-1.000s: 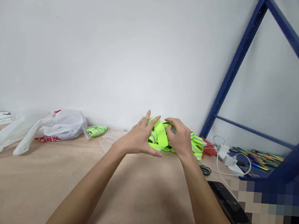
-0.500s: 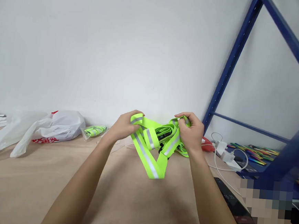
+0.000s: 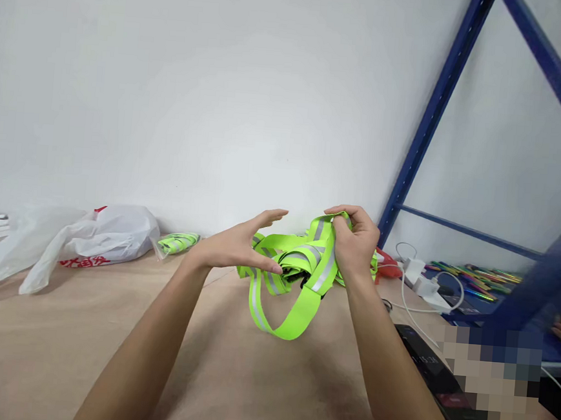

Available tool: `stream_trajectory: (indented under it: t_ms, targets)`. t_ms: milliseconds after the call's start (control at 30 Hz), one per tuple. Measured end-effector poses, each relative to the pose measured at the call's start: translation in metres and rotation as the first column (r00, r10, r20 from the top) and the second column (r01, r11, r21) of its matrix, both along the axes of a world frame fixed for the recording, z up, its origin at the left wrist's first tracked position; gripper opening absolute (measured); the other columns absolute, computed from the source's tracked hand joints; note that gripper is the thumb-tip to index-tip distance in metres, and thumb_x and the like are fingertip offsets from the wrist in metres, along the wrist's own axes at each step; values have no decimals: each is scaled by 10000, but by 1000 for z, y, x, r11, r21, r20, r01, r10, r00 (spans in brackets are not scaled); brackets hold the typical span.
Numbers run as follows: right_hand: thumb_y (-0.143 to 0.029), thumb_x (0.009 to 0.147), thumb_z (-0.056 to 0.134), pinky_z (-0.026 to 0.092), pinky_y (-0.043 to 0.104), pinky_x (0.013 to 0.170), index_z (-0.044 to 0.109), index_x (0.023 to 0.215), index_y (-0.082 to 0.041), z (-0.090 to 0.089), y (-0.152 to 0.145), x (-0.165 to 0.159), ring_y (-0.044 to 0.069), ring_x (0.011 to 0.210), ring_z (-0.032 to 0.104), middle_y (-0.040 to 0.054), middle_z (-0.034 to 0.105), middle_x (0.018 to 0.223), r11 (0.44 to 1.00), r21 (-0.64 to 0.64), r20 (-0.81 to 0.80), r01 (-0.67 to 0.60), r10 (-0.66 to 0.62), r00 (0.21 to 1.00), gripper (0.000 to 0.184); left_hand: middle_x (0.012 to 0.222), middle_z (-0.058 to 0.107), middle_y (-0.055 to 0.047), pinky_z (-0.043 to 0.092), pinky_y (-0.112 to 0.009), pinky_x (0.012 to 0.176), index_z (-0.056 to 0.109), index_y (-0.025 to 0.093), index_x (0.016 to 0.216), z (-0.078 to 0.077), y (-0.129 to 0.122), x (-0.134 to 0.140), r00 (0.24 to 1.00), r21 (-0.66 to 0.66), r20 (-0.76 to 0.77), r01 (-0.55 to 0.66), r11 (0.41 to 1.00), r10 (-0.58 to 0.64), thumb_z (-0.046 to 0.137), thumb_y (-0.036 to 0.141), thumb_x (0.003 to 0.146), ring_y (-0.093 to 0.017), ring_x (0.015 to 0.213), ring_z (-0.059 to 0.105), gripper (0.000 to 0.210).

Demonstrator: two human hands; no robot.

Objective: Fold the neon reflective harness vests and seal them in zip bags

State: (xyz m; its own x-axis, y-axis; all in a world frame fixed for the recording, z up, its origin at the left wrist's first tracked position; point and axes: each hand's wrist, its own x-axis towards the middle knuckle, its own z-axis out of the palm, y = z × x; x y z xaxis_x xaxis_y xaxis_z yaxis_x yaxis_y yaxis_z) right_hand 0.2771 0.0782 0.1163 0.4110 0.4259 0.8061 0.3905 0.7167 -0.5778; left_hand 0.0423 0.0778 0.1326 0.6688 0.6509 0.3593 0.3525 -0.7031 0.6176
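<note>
A reflective strap vest [image 3: 304,312], lime yellow with silver stripes, hangs bunched up in front of me above the table. My right hand [image 3: 356,238] pinches its upper end between thumb and fingers. Some dark parts show inside the folded bundle, partly hidden by the bands. On the other side, my left hand [image 3: 239,240] is open, its thumb and fingers spread beside the bundle; whether it touches the bands I cannot tell. One wide band loops down below both hands.
A white plastic bag [image 3: 120,236] and a clear-bagged yellow strap bundle [image 3: 178,243] lie along the wall to the left. At right are a phone [image 3: 435,371], white chargers with cables [image 3: 427,287], a red object [image 3: 389,265], colourful pens [image 3: 479,280] and a blue metal frame [image 3: 425,131].
My left hand has let go of the band it gripped and spread its fingers. The freed band has dropped into a rounded loop. My right hand keeps its grip.
</note>
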Motion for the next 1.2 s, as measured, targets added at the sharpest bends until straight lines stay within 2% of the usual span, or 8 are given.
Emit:
stream_trajectory:
  t_ms: [100,333,567,733,867,967,1100,1200]
  targets:
    - [-159,738,525,475,309,745,690,755,-204,-1,3,-1,179,806,640,10,709,805,998,21,0,-63,63,998,172,1596,365,-78,327,-443,1150,346,308,1525,1,-12,16,996,68,-67,58,996,-53,831,488,677,-345,1454,342,994]
    - [-197,700,572,461,277,673,677,725,-205,-9,13,5,158,745,606,4,704,795,985,-59,-141,-163,153,978,108,1377,582,-156,479,-423,936,269,252,1511,-19,0,39,990,-42,-70,118,992,-121,775,430,735,-337,1195,598,943]
    - [-286,645,644,479,280,630,645,751,-211,-9,19,3,152,673,601,6,706,820,891,-206,-370,-405,313,875,130,1280,646,-97,504,-363,837,427,237,1436,-27,8,43,992,15,-14,128,992,-128,768,360,711,-296,1071,645,810]
    - [-318,720,616,477,336,647,691,891,-222,-8,16,18,181,673,603,37,709,928,932,-353,44,-82,104,994,210,1111,717,-62,512,-354,862,656,209,1134,-22,14,38,983,-130,124,153,980,-137,730,377,757,-267,1025,670,419]
    - [-365,781,637,496,418,815,690,983,-229,-2,5,16,271,997,630,99,672,1153,952,-220,359,212,-123,925,249,1009,730,-64,528,-346,795,641,177,1073,-17,16,31,959,-209,274,-7,978,65,708,377,780,-254,945,694,361]
    - [-401,841,619,484,430,899,683,818,-235,3,-6,6,270,1068,626,90,700,1085,979,-150,446,135,-55,893,179,982,737,-60,531,-340,763,639,175,1048,-14,16,29,893,-221,396,-132,966,213,723,399,768,-247,905,702,368]
    - [-440,850,635,508,402,858,691,707,-236,5,-13,-8,244,977,669,70,735,1038,937,-339,459,-86,244,854,256,939,754,-64,546,-333,729,651,170,1055,-10,13,29,801,-278,535,-134,951,269,783,430,716,-254,870,717,447]
    - [-437,821,678,532,390,838,700,760,-234,4,-15,-13,240,1009,667,69,723,1075,925,-333,369,-183,306,877,214,884,762,-70,551,-325,696,662,162,1072,-8,10,30,748,-280,585,-178,943,315,806,469,697,-257,830,723,506]
